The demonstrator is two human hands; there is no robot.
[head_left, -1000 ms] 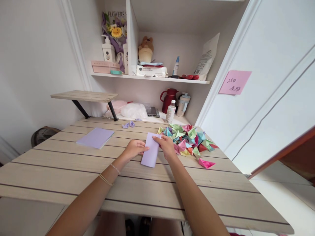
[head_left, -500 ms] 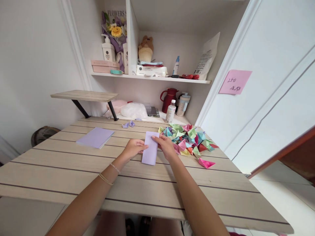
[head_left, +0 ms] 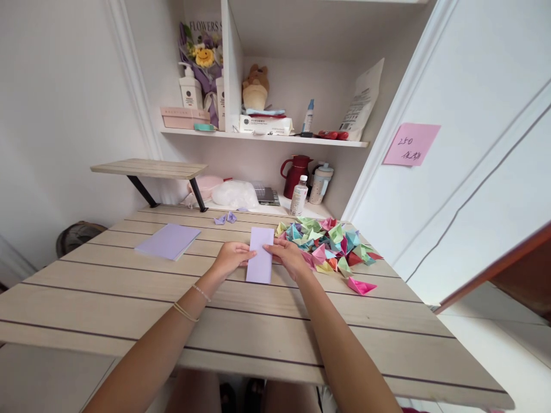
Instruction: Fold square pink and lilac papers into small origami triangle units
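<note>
A folded purple sheet of paper [head_left: 259, 267], now a narrow upright rectangle, is held just above the middle of the table. My left hand [head_left: 232, 257] pinches its left edge, thumb on the front. On the right edge, my right hand [head_left: 289, 256] grips it the same way, its thumb lying across the face and its fingers behind. To the left lies a stack of flat purple paper [head_left: 167, 241]. Two small purple folded pieces [head_left: 225, 218] rest farther back. Beyond my right hand spreads a pile of colourful paper boats [head_left: 331, 241], and a pink paper boat [head_left: 361, 285] sits apart in front.
A small raised wooden shelf [head_left: 148, 167] on black legs stands at the back left. Behind the table are a clear plastic bag [head_left: 235, 194], a bottle [head_left: 298, 196], a red jug [head_left: 296, 175] and a tumbler [head_left: 321, 183]. The slatted table's front edge is near my lap.
The purple paper has turned to stand straighter and shifted slightly up. My right thumb has slid lower and toward the middle of its face. Both hands keep hold of it.
</note>
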